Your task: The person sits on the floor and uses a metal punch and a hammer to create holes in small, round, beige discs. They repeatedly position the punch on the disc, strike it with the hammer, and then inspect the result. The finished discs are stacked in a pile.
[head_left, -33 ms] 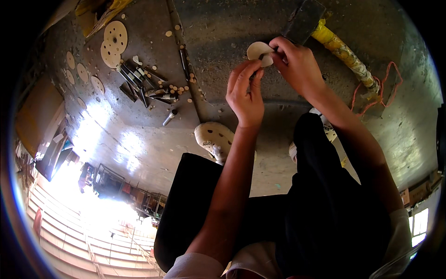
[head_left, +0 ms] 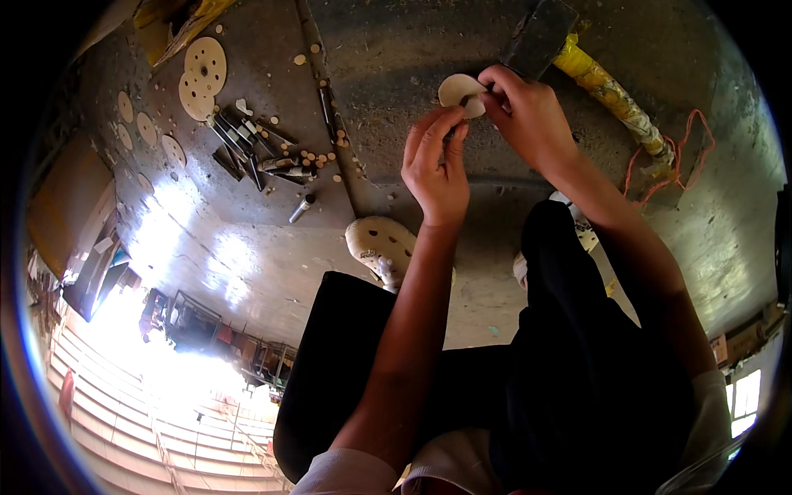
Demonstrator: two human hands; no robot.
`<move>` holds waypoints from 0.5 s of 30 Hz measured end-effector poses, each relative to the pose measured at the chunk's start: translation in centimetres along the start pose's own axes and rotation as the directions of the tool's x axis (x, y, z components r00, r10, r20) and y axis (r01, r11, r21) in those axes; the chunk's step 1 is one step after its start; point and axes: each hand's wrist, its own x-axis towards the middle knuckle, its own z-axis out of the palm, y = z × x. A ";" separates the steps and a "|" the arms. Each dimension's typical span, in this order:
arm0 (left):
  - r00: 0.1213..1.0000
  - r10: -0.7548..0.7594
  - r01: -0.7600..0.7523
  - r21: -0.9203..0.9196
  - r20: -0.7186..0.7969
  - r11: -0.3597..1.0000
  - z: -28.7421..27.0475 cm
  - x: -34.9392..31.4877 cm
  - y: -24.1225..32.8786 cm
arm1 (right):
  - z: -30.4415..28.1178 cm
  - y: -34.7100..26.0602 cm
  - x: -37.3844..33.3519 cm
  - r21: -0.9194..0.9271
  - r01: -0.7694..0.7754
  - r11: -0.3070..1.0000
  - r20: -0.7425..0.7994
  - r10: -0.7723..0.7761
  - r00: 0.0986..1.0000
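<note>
A small cream disc (head_left: 459, 87) is held up between my two hands over a dark, worn slab (head_left: 388, 124). It looks bent, with a dark spot at its lower middle that I cannot make out. My left hand (head_left: 437, 165) pinches its lower edge between thumb and fingers. At its right edge, the thumb and forefinger of my right hand (head_left: 528, 115) are closed on it. Just beyond the right hand lies a hammer with a dark block head (head_left: 540, 37) and a yellow, tape-wrapped handle (head_left: 615, 91).
Left of the slab lie several metal punches (head_left: 247, 140), scattered small round cut-outs (head_left: 313, 158) and larger discs with holes (head_left: 205, 66). One short metal tube (head_left: 302, 208) lies apart. An orange cord (head_left: 678, 157) loops by the handle's end. My shoe (head_left: 379, 243) rests below the slab.
</note>
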 end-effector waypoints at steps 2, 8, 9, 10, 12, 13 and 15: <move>1.000 0.000 0.000 0.001 0.002 1.000 -0.1 0.0 0.0 | 0.1 0.0 0.0 -0.005 0.003 1.000 0.005 -0.003 1.000; 1.000 -0.007 0.007 -0.004 0.008 1.000 -0.1 0.1 0.1 | 0.1 0.0 0.0 -0.009 0.015 1.000 -0.001 -0.015 1.000; 1.000 -0.004 0.004 -0.009 0.007 1.000 -0.1 0.1 0.1 | 0.1 0.0 0.1 -0.010 0.015 1.000 0.000 -0.015 1.000; 1.000 -0.002 0.002 -0.014 0.007 1.000 -0.1 0.1 0.0 | 0.2 0.0 0.1 -0.011 0.016 1.000 0.002 -0.016 1.000; 1.000 0.003 -0.003 -0.011 0.007 1.000 -0.2 0.1 -0.1 | 0.2 0.0 0.1 -0.012 0.013 1.000 0.001 -0.013 1.000; 1.000 0.005 -0.005 -0.010 0.008 1.000 -0.1 0.1 -0.1 | 0.3 0.1 0.1 -0.013 0.011 1.000 0.000 -0.011 1.000; 1.000 0.014 -0.014 0.012 0.007 1.000 0.0 0.1 -0.2 | 0.2 0.1 0.0 -0.015 0.015 1.000 -0.002 -0.015 1.000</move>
